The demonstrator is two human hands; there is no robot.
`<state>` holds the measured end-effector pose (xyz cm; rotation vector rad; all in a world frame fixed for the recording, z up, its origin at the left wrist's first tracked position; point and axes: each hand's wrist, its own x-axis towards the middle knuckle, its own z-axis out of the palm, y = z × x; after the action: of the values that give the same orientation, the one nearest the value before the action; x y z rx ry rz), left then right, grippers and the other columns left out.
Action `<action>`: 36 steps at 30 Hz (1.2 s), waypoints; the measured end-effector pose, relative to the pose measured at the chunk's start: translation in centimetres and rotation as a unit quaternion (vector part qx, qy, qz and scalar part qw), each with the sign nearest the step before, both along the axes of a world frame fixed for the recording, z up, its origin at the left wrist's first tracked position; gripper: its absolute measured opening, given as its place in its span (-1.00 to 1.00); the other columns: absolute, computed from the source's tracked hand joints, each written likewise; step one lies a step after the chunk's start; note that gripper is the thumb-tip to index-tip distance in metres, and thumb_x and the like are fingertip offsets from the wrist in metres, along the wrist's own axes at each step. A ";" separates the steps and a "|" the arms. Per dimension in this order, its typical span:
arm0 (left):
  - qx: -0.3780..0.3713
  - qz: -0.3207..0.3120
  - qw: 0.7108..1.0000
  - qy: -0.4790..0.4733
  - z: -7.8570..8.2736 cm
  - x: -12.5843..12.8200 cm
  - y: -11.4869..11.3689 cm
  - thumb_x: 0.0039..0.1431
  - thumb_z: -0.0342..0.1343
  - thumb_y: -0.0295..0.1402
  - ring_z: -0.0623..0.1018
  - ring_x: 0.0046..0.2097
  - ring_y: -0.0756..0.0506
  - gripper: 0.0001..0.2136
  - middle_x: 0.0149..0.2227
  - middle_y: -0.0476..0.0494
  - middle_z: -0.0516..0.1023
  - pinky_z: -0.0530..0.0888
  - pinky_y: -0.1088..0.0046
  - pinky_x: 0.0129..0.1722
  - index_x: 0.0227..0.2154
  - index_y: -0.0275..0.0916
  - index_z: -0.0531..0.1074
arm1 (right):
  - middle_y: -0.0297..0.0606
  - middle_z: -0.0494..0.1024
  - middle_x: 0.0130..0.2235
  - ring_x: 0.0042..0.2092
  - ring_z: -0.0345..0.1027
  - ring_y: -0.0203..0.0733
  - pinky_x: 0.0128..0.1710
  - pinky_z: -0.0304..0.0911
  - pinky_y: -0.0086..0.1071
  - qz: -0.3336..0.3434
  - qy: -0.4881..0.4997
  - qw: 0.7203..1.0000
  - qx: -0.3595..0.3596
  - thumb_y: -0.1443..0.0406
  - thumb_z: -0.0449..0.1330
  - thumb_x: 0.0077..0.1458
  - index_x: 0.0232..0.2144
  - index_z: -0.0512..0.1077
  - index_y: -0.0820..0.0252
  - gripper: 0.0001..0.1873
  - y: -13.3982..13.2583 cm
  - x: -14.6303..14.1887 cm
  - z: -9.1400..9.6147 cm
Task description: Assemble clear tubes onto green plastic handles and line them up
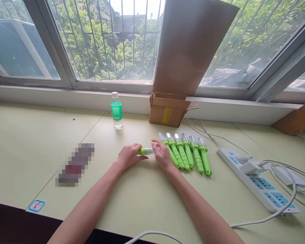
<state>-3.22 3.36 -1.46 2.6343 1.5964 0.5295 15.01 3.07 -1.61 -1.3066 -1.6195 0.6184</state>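
Above the table, a green stick with a clear, see-through end (145, 151) lies sideways between my hands. My left hand (128, 156) is closed around its green part, hiding most of the handle. At the clear tip is my right hand (163, 155), its thumb and fingers bent round the end and the index finger partly raised. Just right of that hand, several similar green sticks (186, 154) lie side by side, their clear caps towards the window. My right hand covers part of the leftmost one.
A clear bottle with a green label (117, 111) and an open cardboard box (166, 110) stand near the window sill. To the right lies a white power strip (256, 183) with plugs and looping cables (292, 179). A blurred dark object (76, 165) lies left.
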 end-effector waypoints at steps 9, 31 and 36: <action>-0.033 0.020 0.999 0.023 0.5 -0.6 0.3 0.05 0.05 0.03 0.43 -0.48 -0.04 -0.65 -0.46 -0.03 0.46 0.10 0.46 -0.55 -0.45 -0.19 0.30 | -0.25 0.42 -0.36 -0.48 0.27 -0.27 -0.49 0.20 -0.38 0.066 0.007 0.998 0.003 0.11 0.08 0.08 -0.14 0.33 0.19 -0.65 0.1 0.1 -0.3; -0.054 0.042 0.995 0.068 1.4 -0.9 0.2 0.09 -0.02 -0.34 0.49 -0.44 -0.13 -0.86 -0.46 -0.15 0.52 0.21 0.43 -0.49 -0.45 -0.21 0.42 | -0.19 0.46 -0.29 -0.41 0.32 -0.22 -0.55 0.22 -0.40 0.087 -0.047 0.992 0.077 0.19 0.07 0.09 -0.23 0.36 0.17 -0.77 -1.0 -0.5 0.7; -0.048 0.028 0.997 0.058 1.7 -0.9 0.1 0.09 0.00 -0.36 0.51 -0.43 -0.13 -0.90 -0.45 -0.15 0.52 0.23 0.43 -0.47 -0.43 -0.21 0.40 | -0.20 0.46 -0.30 -0.43 0.31 -0.23 -0.56 0.21 -0.40 0.080 -0.045 0.992 0.083 0.20 0.08 0.09 -0.23 0.37 0.16 -0.78 -1.1 -0.5 0.7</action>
<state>-4.16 3.42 0.19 2.6008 1.6857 0.2990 14.53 2.00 -0.88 -1.1036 -1.8226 0.5144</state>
